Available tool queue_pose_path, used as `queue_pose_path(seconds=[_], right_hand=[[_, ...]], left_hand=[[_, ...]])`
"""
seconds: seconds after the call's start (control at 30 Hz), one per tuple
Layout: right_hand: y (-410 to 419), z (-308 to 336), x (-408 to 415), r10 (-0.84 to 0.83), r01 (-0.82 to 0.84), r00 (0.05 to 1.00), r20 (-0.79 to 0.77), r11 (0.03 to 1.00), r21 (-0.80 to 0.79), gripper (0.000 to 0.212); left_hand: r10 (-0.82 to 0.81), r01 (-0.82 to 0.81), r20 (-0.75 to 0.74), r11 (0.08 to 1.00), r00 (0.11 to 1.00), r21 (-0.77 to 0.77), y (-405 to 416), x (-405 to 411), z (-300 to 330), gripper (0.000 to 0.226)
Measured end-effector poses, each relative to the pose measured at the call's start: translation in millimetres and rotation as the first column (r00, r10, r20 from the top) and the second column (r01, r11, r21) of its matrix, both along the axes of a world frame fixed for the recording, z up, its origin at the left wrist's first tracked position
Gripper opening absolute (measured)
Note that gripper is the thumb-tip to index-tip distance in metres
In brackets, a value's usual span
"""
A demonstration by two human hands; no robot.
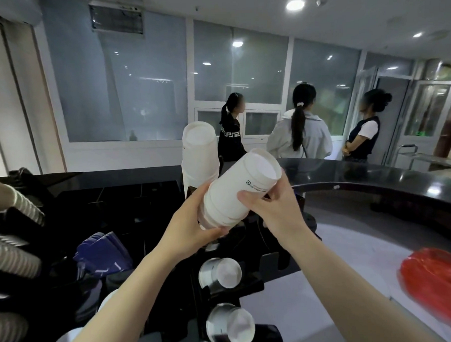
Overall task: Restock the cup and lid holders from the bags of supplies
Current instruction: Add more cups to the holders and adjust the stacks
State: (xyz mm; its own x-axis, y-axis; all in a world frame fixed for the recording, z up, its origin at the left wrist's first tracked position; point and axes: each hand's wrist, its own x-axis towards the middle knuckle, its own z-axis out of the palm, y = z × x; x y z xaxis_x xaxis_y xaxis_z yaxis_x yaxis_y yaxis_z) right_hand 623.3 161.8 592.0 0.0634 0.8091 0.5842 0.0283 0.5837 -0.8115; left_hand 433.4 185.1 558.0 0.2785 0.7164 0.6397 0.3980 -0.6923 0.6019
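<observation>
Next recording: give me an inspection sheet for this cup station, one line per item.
Surface: dark curved counter, glossy.
Job's things: stack of white cups held tilted above the black holder rack; second white stack upright behind; two filled dispenser tubes.
Clutter: red bag; blue cups; ribbed cup stacks.
Hands: left hand and right hand both grip the tilted stack.
Cables: nothing seen.
Surroundings: three people beyond the counter.
</observation>
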Motion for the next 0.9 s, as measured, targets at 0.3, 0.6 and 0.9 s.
queue_pose_path(seconds=[0.3, 0.6, 0.9], right_hand=[[34, -21, -8, -0.216, 0.227, 0.948, 0.234, 0.974, -0.022, 0.076], [58, -49, -25, -0.118, 0.217, 0.882, 0.457, 0.961, -0.171, 0.083], [55, -43, -34, -0.218, 0.254, 0.819, 0.531, 0.967, 0.007, 0.059]], left_hand=[[0.095, -0.099, -0.048, 0.99, 0.994, -0.098, 28, -27, -28, 0.085], [0.139, -0.14, -0.019, 0.976, 0.99, -0.167, 40, -50, -42, 0.072], [0.156, -0.157, -0.018, 0.972, 0.988, -0.174, 46, -60, -47, 0.068]])
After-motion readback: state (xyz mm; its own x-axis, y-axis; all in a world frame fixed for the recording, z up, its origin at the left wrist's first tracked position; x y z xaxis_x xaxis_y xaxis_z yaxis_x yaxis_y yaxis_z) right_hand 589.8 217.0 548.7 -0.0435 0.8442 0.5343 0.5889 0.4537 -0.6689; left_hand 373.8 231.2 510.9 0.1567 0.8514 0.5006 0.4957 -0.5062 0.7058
